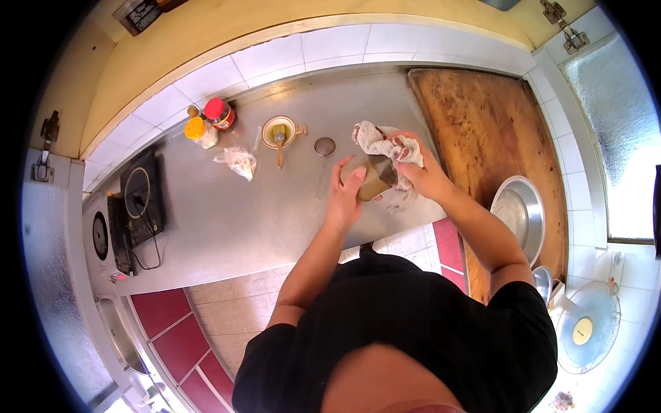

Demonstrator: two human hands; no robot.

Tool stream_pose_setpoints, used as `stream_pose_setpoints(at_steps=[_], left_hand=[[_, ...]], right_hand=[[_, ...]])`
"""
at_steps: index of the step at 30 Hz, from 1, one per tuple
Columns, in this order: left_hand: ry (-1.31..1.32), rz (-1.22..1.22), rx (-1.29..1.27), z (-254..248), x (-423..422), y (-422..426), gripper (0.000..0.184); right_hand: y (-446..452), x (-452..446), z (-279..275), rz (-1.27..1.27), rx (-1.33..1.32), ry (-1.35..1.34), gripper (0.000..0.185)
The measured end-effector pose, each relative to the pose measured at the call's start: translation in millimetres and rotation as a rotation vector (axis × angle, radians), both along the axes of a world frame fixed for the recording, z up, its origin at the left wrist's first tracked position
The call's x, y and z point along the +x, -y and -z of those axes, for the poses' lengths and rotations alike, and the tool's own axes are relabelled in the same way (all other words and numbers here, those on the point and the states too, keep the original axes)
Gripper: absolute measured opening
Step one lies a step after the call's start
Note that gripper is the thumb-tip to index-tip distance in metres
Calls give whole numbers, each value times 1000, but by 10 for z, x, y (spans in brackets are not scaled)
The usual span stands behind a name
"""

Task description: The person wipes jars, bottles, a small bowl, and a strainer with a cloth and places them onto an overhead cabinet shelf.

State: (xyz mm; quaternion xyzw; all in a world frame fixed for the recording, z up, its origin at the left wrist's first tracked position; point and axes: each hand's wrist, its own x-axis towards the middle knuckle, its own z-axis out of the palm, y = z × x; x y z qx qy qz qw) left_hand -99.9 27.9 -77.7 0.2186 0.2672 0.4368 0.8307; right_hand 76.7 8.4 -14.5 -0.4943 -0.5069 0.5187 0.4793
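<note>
My left hand (348, 191) is closed around the side of an olive-brown, box-shaped object (375, 182) with a darker end, held above the steel counter; its exact kind does not show. My right hand (423, 172) grips a white cloth with reddish-brown marks (377, 142), which is bunched against the dark end of that object. Just left of my hands, a small round strainer (324, 146) lies on the counter. Farther left, a brush (279, 136) rests in a small bowl (292, 122), its handle over the rim.
A plastic bag (241, 162), a yellow-lidded jar (200, 132) and a red-lidded jar (219, 113) stand at the back left. An electric cooker (141, 199) with a cord is far left. On the right, a metal basin (520, 217) sits on a wooden board (475, 117), near a fan (585, 330).
</note>
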Motion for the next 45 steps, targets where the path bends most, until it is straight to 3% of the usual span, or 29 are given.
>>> stream_pose_setpoints(at_steps=[7, 11, 13, 16, 18, 19, 20, 22, 24, 25, 28, 34, 37, 42, 45], left_hand=[[-375, -228, 495, -36, -121, 79, 58], [-406, -254, 823, 19, -198, 78, 67], [-421, -239, 965, 32, -231, 32, 70], [-127, -162, 730, -63, -202, 130, 73], [97, -235, 459, -130, -159, 142, 73], [208, -279, 324, -159, -151, 106, 74], [164, -340, 349, -127, -160, 81, 75], [75, -460, 394, -29, -150, 18, 76], [-194, -582, 621, -123, -123, 23, 75], [-333, -627, 732, -151, -101, 48, 74], [-336, -670, 778, -158, 8, 79, 73], [-441, -614, 706, -137, 14, 110, 72], [-259, -509, 549, -148, -13, 130, 72], [-274, -303, 622, -60, -72, -8, 78], [-359, -238, 683, -158, -165, -48, 82]], right_hand=[[-304, -115, -292, 17, -243, -44, 45], [-545, 8, -81, 8, -413, -103, 44], [-569, -6, -231, -64, -569, -157, 43], [-434, 92, -224, -152, -789, -497, 40], [-378, 336, 436, -140, -765, -871, 35], [-345, 250, 399, -179, -272, -727, 37], [-239, 118, 398, -213, 208, -569, 38], [-57, -126, 251, -134, 417, -566, 42], [75, -302, 18, 99, -125, -870, 51], [28, -328, 93, -1, -98, -887, 65], [-19, -779, -321, 234, 213, -621, 71], [-65, -674, -308, 182, 162, -627, 60], [-44, -628, -301, 173, 102, -674, 60], [-27, -527, -276, 216, 60, -520, 65], [-36, -432, -175, 89, 94, -682, 66]])
